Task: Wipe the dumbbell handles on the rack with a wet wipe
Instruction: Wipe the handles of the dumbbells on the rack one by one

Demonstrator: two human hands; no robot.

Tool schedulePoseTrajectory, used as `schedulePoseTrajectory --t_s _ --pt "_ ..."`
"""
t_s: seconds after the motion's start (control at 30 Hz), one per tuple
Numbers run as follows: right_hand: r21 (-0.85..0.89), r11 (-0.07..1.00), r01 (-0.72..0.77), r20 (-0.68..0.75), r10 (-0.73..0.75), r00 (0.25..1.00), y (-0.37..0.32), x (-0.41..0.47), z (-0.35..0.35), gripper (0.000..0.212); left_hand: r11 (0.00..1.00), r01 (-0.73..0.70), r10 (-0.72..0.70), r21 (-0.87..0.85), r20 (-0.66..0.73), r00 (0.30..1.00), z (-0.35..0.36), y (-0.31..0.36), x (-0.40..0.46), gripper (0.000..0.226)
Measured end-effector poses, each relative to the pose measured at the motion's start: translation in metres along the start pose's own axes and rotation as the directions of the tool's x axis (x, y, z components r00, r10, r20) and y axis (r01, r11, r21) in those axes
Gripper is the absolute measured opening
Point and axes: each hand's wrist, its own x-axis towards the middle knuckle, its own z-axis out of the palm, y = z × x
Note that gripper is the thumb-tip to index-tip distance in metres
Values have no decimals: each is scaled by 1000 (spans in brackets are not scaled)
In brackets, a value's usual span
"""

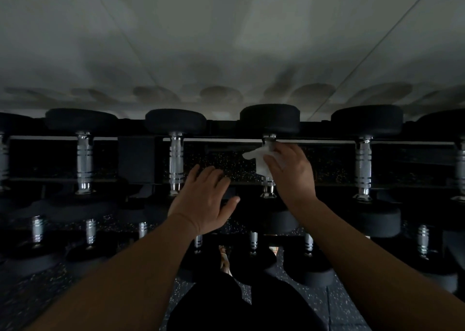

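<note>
Under the right hand (289,172), wipe (259,158) hides handle (268,188).

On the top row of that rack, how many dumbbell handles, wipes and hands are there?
Top-row dumbbell handles: 6, the two outermost cut off by the picture's edges
Wet wipe: 1, wrapped on a handle
Hands: 2, the right hand gripping the wipe, the left hand open
Total: 9

Left hand (203,199) open, flat; right hand (289,172) in curled grip.
</note>
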Motion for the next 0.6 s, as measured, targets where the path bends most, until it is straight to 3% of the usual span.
schedulePoseTrajectory --t_s 0.23,0.6 --pt "11 999 34 -61 -34 998 -1 5 4 17 1000 -7 7 -2 -16 1000 2 0 0 63" --pt "-27 999 30 85 -27 996 10 -18 4 18 1000 11 -11 14 8 1000 3 -1 -1 65"
